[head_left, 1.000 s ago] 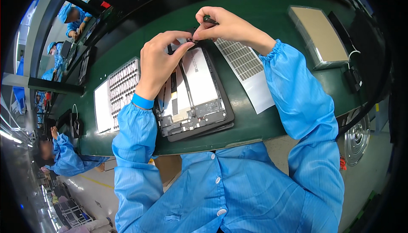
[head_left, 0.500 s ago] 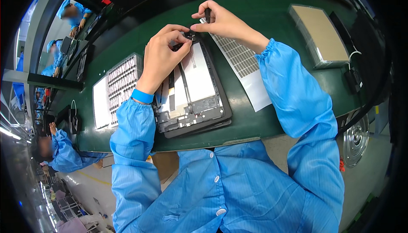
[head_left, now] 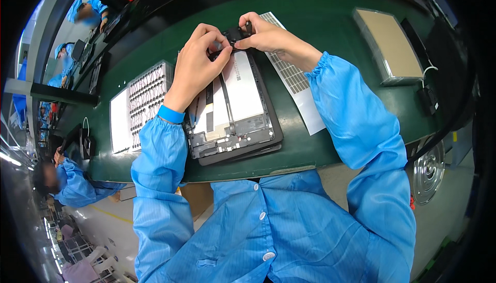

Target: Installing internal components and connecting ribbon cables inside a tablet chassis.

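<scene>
An opened tablet (head_left: 242, 137) lies on the green workbench in front of me, its pale inner plate, dark ribbon cables and circuit board showing. It rests on another dark slab of like size. At the tablet's far edge, my left hand (head_left: 194, 66) is closed in a pinch; whatever its fingertips hold is hidden. Beside it, my right hand (head_left: 274, 39) has its thumb and fingers closed around a small black-handled tool (head_left: 249, 28), its exact kind unclear. Both hands' fingertips nearly meet over a black part (head_left: 233, 34) at that edge.
Right of the tablet lies a sheet of grey labels (head_left: 292, 76). A tray of small wired black parts (head_left: 150, 94) stands left, beside a white sheet (head_left: 120, 123). A tan-topped clear-sided box (head_left: 390, 45) sits far right. Co-workers in blue (head_left: 85, 182) sit at left.
My right hand has come down and nearer to the tablet's far edge, its fingers drawn in more. My left hand stays at the same edge, nearly still.
</scene>
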### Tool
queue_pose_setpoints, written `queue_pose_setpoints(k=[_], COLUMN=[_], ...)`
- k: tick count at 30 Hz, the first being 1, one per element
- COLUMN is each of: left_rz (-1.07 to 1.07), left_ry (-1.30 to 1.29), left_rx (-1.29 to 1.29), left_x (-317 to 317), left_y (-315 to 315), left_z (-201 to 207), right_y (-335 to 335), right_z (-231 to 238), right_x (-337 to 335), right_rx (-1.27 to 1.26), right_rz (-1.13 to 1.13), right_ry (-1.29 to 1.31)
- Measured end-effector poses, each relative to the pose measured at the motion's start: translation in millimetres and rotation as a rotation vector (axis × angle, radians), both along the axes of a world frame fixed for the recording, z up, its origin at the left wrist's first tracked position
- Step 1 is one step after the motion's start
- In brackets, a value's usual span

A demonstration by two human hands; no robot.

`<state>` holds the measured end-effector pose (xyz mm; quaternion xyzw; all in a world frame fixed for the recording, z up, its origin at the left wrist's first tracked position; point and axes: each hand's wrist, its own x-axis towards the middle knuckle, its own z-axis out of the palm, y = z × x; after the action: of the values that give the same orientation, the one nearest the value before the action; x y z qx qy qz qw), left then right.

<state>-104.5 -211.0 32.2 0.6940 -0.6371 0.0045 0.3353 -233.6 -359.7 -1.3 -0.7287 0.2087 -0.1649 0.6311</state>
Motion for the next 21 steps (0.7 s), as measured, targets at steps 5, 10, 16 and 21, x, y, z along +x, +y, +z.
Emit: queue_pose_setpoints(k=[5,10,16,21], left_rz=[0.001,0.017,0.087,0.002], left_ry=[0.016,-0.135,0.293,0.762], left_rx=[0.060,0.093,-0.076,-0.395], left_x=[6,10,5,-11], left_y=[-3,-3,79,88], left_z=[-2,-3,-21,-46], right_y=[1,10,43,105], right_z=[-5,-18,-23,1], right_x=[2,-8,-65,-64], right_rx=[0.006,-0.097,-0.261,-0.167], right_rz=[0.006,-0.039,-0.086,-0.139], right_ry=[-0.011,0.013,-0.226,-0.234])
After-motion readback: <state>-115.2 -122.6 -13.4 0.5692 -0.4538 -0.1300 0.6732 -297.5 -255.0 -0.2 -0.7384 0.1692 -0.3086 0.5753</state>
